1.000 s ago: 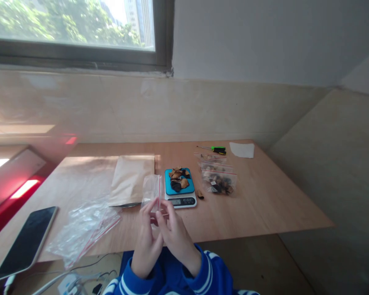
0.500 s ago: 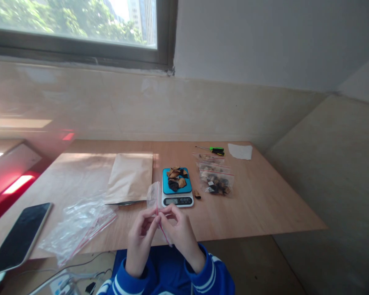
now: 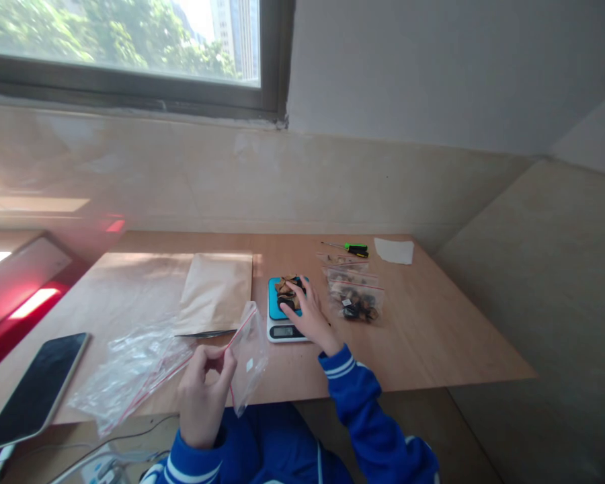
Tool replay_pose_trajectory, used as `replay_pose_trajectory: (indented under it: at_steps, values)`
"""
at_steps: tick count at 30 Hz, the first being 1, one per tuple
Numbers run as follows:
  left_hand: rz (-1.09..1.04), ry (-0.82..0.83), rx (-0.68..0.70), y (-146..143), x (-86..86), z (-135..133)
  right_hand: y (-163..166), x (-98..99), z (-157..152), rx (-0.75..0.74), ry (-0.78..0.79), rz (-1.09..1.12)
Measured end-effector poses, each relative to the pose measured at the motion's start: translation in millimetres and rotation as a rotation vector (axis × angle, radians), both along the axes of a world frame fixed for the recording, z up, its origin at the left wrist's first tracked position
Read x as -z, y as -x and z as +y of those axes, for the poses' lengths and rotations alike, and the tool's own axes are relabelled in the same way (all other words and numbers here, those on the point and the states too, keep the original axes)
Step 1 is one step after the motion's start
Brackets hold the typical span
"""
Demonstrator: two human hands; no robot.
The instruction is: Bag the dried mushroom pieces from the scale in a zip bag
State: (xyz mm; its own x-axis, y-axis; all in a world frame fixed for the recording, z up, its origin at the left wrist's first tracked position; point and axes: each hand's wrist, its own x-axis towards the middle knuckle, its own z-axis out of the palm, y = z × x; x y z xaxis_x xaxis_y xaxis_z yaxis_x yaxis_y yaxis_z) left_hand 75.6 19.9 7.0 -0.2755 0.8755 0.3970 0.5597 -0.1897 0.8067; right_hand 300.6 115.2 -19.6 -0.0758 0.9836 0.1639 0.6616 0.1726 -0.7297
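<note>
My left hand (image 3: 204, 390) pinches the red-striped rim of a small clear zip bag (image 3: 249, 355), which hangs open at the near table edge. My right hand (image 3: 310, 314) reaches out over the blue-topped kitchen scale (image 3: 281, 321), its fingers spread on the brown and dark dried pieces (image 3: 286, 290) piled on the platform. Whether the fingers have closed on a piece I cannot tell. Both sleeves are blue with white stripes.
A heap of empty clear zip bags (image 3: 131, 366) lies left of my left hand, a phone (image 3: 33, 390) further left. A brown paper envelope (image 3: 214, 290) and tweezers (image 3: 204, 333) lie beside the scale. Filled zip bags (image 3: 355, 296), a green screwdriver (image 3: 355, 249) and white paper (image 3: 394, 250) lie right.
My right hand let go of the bag and reached forward onto the dried pieces on the scale. My left hand kept the bag and shifted left and down with it.
</note>
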Motion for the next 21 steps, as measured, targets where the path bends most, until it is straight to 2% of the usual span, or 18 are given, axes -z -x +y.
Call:
replay_pose_trajectory:
  at_steps: [2, 5, 8, 11, 14, 21]
  values:
    - [0.089, -0.035, -0.008, 0.7, -2.4, 1.2, -5.8, 2.4, 32.2, -0.065, 0.072, -0.15]
    - [0.176, -0.094, -0.03, 3.0, -6.3, 3.3, -10.8, 5.6, 73.9, -0.174, 0.097, -0.18]
    - [0.181, -0.103, -0.01, 5.8, -7.1, 4.9, -11.2, 10.0, 95.4, -0.27, 0.073, -0.161]
    - [0.164, -0.034, -0.023, 7.4, -4.1, 8.0, -11.2, 17.0, 98.5, -0.295, 0.004, -0.126]
    - [0.148, 0.062, -0.072, 4.4, -2.7, 14.6, -13.5, 25.6, 95.5, -0.256, -0.07, -0.081]
    - [0.02, 0.137, -0.061, -17.5, -17.4, 31.6, -17.4, 39.9, 94.5, -0.196, -0.158, 0.018]
